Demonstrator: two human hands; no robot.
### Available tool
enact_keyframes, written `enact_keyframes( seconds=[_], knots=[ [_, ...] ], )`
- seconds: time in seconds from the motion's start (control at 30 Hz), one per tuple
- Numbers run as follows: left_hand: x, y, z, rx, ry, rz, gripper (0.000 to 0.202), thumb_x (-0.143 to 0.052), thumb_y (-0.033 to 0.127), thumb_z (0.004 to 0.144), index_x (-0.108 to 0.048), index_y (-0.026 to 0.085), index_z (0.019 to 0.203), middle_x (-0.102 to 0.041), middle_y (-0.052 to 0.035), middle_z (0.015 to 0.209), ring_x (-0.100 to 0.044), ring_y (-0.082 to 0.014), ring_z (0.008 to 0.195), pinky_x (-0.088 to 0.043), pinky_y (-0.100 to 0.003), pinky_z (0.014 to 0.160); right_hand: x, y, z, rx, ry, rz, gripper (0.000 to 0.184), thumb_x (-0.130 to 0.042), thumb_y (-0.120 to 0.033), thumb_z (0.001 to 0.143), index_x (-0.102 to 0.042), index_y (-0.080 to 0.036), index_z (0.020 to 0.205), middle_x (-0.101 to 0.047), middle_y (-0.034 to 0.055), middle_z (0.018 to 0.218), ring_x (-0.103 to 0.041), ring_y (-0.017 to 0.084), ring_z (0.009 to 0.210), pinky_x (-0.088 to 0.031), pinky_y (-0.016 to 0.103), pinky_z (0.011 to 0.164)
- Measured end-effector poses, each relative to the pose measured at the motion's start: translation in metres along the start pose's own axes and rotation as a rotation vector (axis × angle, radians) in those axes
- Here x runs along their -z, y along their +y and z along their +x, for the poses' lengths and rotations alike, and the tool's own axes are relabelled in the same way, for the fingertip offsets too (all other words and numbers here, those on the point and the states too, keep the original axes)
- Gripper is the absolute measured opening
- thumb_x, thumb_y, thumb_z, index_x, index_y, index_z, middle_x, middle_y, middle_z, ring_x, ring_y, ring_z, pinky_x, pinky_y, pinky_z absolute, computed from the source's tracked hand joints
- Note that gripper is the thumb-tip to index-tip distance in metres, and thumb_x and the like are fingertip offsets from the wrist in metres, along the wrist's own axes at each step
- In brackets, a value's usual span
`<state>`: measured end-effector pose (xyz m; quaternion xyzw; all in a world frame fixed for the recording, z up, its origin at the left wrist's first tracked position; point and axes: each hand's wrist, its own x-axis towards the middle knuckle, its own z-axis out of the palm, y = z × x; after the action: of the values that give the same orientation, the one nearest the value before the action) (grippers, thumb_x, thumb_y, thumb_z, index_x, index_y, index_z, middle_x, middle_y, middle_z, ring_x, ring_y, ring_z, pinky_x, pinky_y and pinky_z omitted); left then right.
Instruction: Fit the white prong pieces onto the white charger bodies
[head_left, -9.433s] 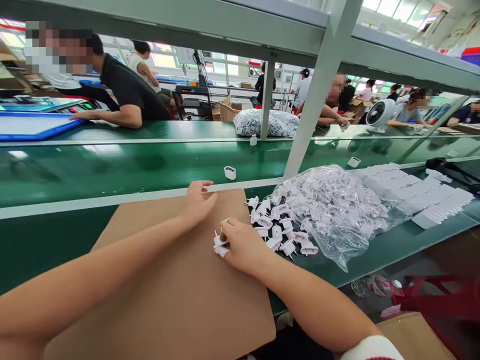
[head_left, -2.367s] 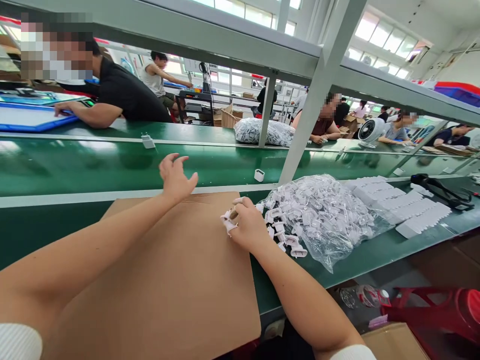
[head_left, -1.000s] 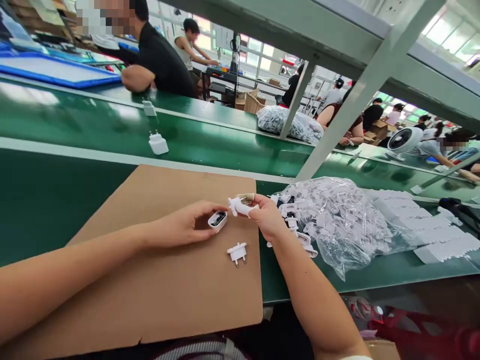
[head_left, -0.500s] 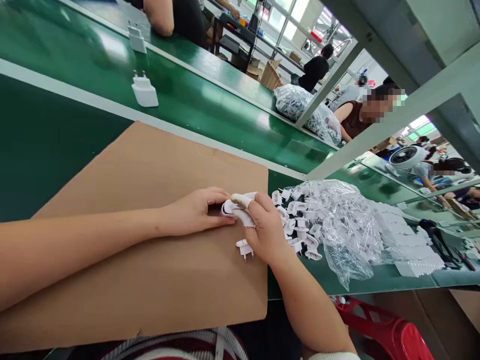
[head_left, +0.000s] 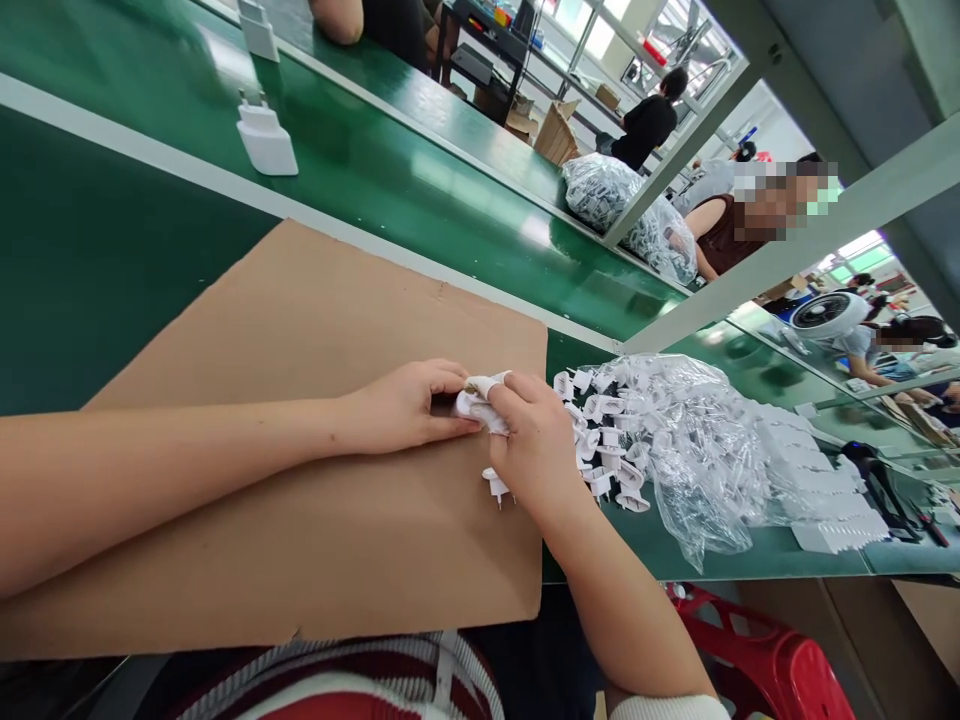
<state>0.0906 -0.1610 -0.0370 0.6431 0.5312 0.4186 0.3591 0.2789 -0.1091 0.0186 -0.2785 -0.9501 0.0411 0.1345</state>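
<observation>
Over cardboard (head_left: 360, 290), the left hand (head_left: 409, 405) clamps a white housing (head_left: 463, 405); the right hand (head_left: 536, 435), apart a second ago, now clamps it from three o'clock, suggesting parts being joined. A loose plug piece (head_left: 496, 484) lies at its five o'clock.

The head camera looks forward and down — over cardboard (head_left: 375, 540).

White casing (head_left: 460, 405) and loose two-pin plug piece (head_left: 493, 482)
The casing, mostly hidden, sits between left hand (head_left: 405, 405) and right hand (head_left: 536, 435); the white plug piece, partly covered, lies right on the cardboard (head_left: 360, 560), pins pointing near.
</observation>
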Motion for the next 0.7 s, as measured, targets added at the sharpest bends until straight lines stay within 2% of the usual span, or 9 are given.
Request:
enact_keyframes(
  seconds=[0.13,0.27,0.33,0.4,0.43,0.5,0.53,0.6,0.7],
  knots=[
    [0.000,-0.006,0.001,-0.049,0.017,0.030,0.030,-0.072,0.055,0.083,-0.074,0.025,0.089,-0.071,-0.0051,0.101,-0.066,-0.0287,0.099,-0.055,-0.036,0.085,-0.003,0.002,0.001,-0.034,0.057,-0.027,0.024,-0.055,-0.005,0.077,-0.065,-0.025,0.087,-0.058,0.0025,0.080,-0.056,0.021,0.080,-0.041,0.030,0.071],
    [-0.001,0.002,0.001,-0.132,0.027,0.018,0.032,-0.073,0.049,0.085,-0.072,0.022,0.101,-0.071,-0.0069,0.101,-0.067,-0.0271,0.098,-0.054,-0.036,0.088,-0.007,0.009,0.000,0.015,0.148,0.075,0.017,-0.055,-0.009,0.080,-0.063,-0.024,0.078,-0.061,0.0037,0.077,-0.059,0.021,0.077,-0.044,0.031,0.070],
    [-0.001,0.007,0.001,-0.185,-0.002,-0.057,0.033,-0.069,0.043,0.090,-0.071,0.018,0.112,-0.071,-0.0075,0.103,-0.067,-0.0243,0.095,-0.053,-0.034,0.087,-0.008,0.015,-0.001,0.055,0.192,0.166,0.015,-0.054,-0.015,0.088,-0.066,-0.024,0.089,-0.065,0.0045,0.082,-0.063,0.023,0.082,-0.049,0.034,0.077],
    [0.000,0.007,0.000,-0.165,0.013,-0.048,0.033,-0.070,0.040,0.089,-0.072,0.017,0.112,-0.072,-0.0072,0.100,-0.066,-0.0224,0.091,-0.052,-0.031,0.083,-0.006,0.021,-0.003,0.031,0.245,0.275,0.014,-0.057,-0.024,0.093,-0.066,-0.026,0.104,-0.070,0.0048,0.093,-0.068,0.024,0.091,-0.053,0.036,0.083],
    [0.000,0.007,0.000,-0.143,0.019,-0.047,0.033,-0.071,0.039,0.088,-0.073,0.016,0.111,-0.073,-0.0072,0.100,-0.066,-0.0219,0.091,-0.051,-0.030,0.083,-0.003,0.025,-0.006,0.016,0.259,0.324,0.022,-0.061,-0.029,0.093,-0.064,-0.027,0.114,-0.071,0.0061,0.105,-0.068,0.025,0.100,-0.054,0.037,0.087],
    [0.002,0.005,0.001,-0.084,0.015,-0.055,0.034,-0.073,0.039,0.089,-0.074,0.015,0.113,-0.074,-0.0072,0.101,-0.067,-0.0212,0.090,-0.051,-0.029,0.082,0.005,0.032,-0.015,0.008,0.263,0.361,0.043,-0.068,-0.034,0.088,-0.060,-0.028,0.130,-0.063,0.0097,0.130,-0.064,0.029,0.118,-0.053,0.041,0.097],
    [0.004,0.004,0.003,-0.051,0.017,-0.054,0.035,-0.072,0.039,0.089,-0.074,0.015,0.115,-0.075,-0.0070,0.102,-0.067,-0.0209,0.089,-0.051,-0.028,0.081,0.008,0.036,-0.019,0.041,0.203,0.365,0.048,-0.071,-0.033,0.084,-0.061,-0.030,0.130,-0.061,0.0098,0.134,-0.063,0.030,0.120,-0.053,0.041,0.098],
    [0.013,0.000,0.014,0.023,0.058,0.013,0.035,-0.072,0.038,0.090,-0.074,0.015,0.117,-0.075,-0.0052,0.100,-0.067,-0.0200,0.086,-0.051,-0.027,0.078,0.011,0.042,-0.028,0.152,-0.027,0.391,0.050,-0.078,-0.028,0.073,-0.066,-0.031,0.121,-0.063,0.0084,0.128,-0.066,0.029,0.112,-0.057,0.036,0.088],
    [0.038,-0.007,0.049,0.108,0.195,0.190,0.032,-0.074,0.035,0.089,-0.075,0.018,0.116,-0.075,-0.0025,0.098,-0.068,-0.0194,0.085,-0.051,-0.026,0.077,0.001,0.044,-0.030,0.181,-0.304,0.355,0.044,-0.071,-0.011,0.064,-0.071,-0.029,0.104,-0.067,0.0065,0.109,-0.068,0.027,0.097,-0.056,0.033,0.076]
  ],
)
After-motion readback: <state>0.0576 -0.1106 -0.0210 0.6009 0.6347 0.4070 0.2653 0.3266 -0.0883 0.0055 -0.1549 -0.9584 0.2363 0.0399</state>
